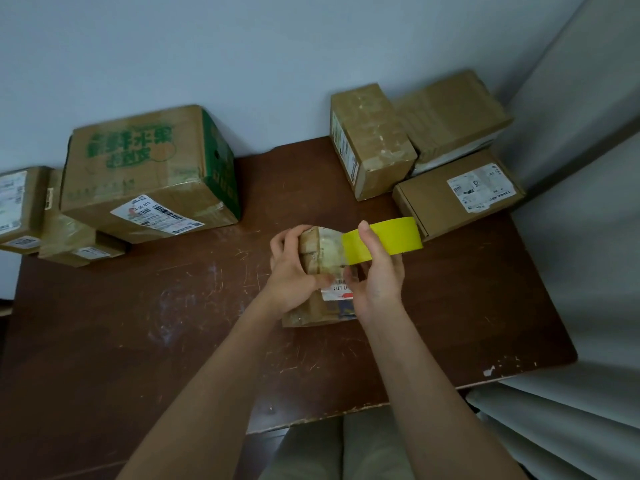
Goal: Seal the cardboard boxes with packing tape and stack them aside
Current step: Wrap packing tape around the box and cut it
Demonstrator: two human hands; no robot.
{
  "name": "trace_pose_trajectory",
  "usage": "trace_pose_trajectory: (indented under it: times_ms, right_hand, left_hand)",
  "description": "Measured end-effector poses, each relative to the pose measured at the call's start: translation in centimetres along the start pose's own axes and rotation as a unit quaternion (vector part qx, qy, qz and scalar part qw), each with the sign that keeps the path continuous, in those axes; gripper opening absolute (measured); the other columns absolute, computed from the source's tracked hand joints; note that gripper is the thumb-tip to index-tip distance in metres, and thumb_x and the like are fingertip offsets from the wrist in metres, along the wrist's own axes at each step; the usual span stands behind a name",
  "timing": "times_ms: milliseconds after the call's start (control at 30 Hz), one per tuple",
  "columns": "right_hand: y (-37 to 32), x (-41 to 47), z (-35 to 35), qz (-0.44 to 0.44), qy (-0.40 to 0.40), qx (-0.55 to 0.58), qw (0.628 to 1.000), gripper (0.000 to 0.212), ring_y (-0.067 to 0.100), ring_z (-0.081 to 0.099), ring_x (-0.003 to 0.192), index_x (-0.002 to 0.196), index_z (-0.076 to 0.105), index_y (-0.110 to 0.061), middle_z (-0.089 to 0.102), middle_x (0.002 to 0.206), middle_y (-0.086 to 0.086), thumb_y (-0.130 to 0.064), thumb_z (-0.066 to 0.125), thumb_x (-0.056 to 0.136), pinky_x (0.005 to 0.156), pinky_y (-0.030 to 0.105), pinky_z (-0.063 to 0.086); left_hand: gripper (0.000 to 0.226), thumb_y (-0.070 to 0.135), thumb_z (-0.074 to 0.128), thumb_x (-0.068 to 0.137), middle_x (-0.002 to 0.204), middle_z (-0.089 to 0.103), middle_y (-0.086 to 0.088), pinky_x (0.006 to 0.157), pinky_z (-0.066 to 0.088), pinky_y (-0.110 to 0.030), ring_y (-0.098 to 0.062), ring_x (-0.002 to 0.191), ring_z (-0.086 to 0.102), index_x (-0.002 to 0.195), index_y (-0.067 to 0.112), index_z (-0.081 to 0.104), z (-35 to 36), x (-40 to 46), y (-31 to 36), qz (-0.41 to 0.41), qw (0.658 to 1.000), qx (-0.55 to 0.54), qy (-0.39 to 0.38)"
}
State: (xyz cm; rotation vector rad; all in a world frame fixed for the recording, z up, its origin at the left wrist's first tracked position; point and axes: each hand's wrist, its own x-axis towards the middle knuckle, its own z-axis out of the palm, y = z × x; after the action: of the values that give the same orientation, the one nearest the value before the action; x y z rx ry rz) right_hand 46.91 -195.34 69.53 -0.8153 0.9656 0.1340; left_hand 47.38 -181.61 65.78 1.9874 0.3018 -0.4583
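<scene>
Head view: our left hand (pixel 289 271) grips the small box (pixel 320 271) on the table (pixel 138 323); our right hand (pixel 375 275), beside it, holds the yellow tape roll (pixel 391 237) against the box.

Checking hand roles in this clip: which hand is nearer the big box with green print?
Left. The left hand grips the small box at table centre, on the side facing the green-printed box. The right hand, holding the yellow tape roll, is farther right.

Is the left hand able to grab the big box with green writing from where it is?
Probably yes, but not yet. The left hand grips the small box, so it must let go first. The bare table lies between it and the big box.
</scene>
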Motion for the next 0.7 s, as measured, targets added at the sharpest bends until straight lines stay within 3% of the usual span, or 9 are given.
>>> trace_pose_trajectory:
  times_ms: [100,133,233,333,400,467,600,667,700]
  right_hand:
    - [-0.3,0.4,-0.4,-0.045,0.044,-0.001,0.998,0.031,0.005,0.064,0.08,0.093,0.06,-0.028,0.066,0.094,-0.008,-0.02,0.085,0.077,0.057,0.018,0.052]
    - [-0.4,0.6,-0.6,-0.05,0.04,-0.025,0.998,0.03,0.004,0.063,0.08,0.092,0.058,-0.029,0.065,0.093,-0.009,-0.023,0.084,0.078,0.055,0.017,0.048]
    - [-0.3,1.2,-1.0,-0.053,0.038,-0.188,0.98,0.037,0.015,0.061,0.102,0.091,0.055,-0.027,0.061,0.101,-0.005,-0.045,0.084,0.076,0.073,0.026,0.049]
    - [-0.1,1.6,-1.1,-0.092,0.063,-0.422,0.899,0.063,0.032,0.035,0.132,0.106,0.063,-0.017,0.049,0.131,0.011,-0.071,0.07,0.074,0.105,0.045,0.04]
    - [-0.4,1.4,-1.0,-0.132,0.064,-0.535,0.832,0.076,0.036,0.027,0.131,0.113,0.065,-0.009,0.038,0.138,0.015,-0.077,0.055,0.08,0.107,0.044,0.032]
    - [-0.5,1.2,-1.0,-0.173,0.066,-0.583,0.791,0.077,0.036,0.028,0.127,0.107,0.067,-0.006,0.033,0.138,0.015,-0.077,0.051,0.083,0.106,0.042,0.031]
    - [1.1,1.6,-1.6,-0.295,-0.047,-0.504,0.81,0.04,0.028,0.037,0.128,0.096,0.074,-0.01,0.049,0.133,0.006,-0.05,0.068,0.089,0.111,0.042,0.033]
    - [2.0,1.9,-1.9,-0.31,-0.113,-0.452,0.829,0.03,0.026,0.05,0.124,0.109,0.074,-0.019,0.056,0.123,0.003,-0.041,0.072,0.088,0.105,0.044,0.044]
    - [2.2,1.9,-2.0,-0.311,-0.135,-0.437,0.833,0.036,0.024,0.053,0.122,0.121,0.07,-0.031,0.057,0.124,0.002,-0.044,0.07,0.087,0.103,0.042,0.046]
  left_hand:
    - [0.083,0.013,0.083,0.065,0.124,0.021,0.019,0.107,0.042,-0.049,-0.022,0.129,0.031,0.122,0.053,0.037,0.0,0.2,0.0,0.011,1.0,0.0,-0.005]
    - [0.083,0.013,0.083,0.065,0.124,0.021,0.019,0.106,0.042,-0.049,-0.022,0.128,0.031,0.122,0.052,0.037,0.0,0.2,-0.1,0.014,1.0,-0.002,-0.004]
    - [0.081,0.015,0.082,0.066,0.124,0.021,0.02,0.104,0.044,-0.049,-0.021,0.129,0.032,0.121,0.052,0.037,-0.3,0.3,-0.8,0.005,1.0,-0.018,0.001]
    - [0.084,0.026,0.083,0.063,0.128,0.018,0.022,0.107,0.043,-0.049,-0.022,0.132,0.028,0.119,0.059,0.029,-0.8,0.3,-0.9,-0.023,0.999,-0.012,-0.018]
    - [0.091,0.036,0.083,0.059,0.135,0.015,0.02,0.11,0.038,-0.05,-0.024,0.136,0.024,0.123,0.06,0.023,-1.0,0.2,-0.7,-0.048,0.998,0.002,-0.031]
    - [0.099,0.041,0.086,0.064,0.146,0.009,0.014,0.115,0.03,-0.05,-0.027,0.141,0.016,0.135,0.052,0.017,-0.9,0.2,-0.3,-0.064,0.997,0.032,-0.039]
    - [0.115,0.052,0.083,0.068,0.158,-0.016,0.013,0.118,0.022,-0.049,-0.033,0.148,0.002,0.148,0.047,0.001,-0.4,0.0,1.0,-0.105,0.992,0.06,-0.046]
    - [0.123,0.043,0.086,0.067,0.157,-0.023,0.013,0.116,0.028,-0.049,-0.034,0.148,0.004,0.149,0.046,-0.006,-0.1,0.1,1.3,-0.124,0.99,0.04,-0.053]
    - [0.125,0.035,0.087,0.068,0.157,-0.024,0.012,0.115,0.031,-0.045,-0.032,0.148,0.006,0.15,0.045,-0.006,0.0,0.1,1.3,-0.128,0.99,0.024,-0.053]
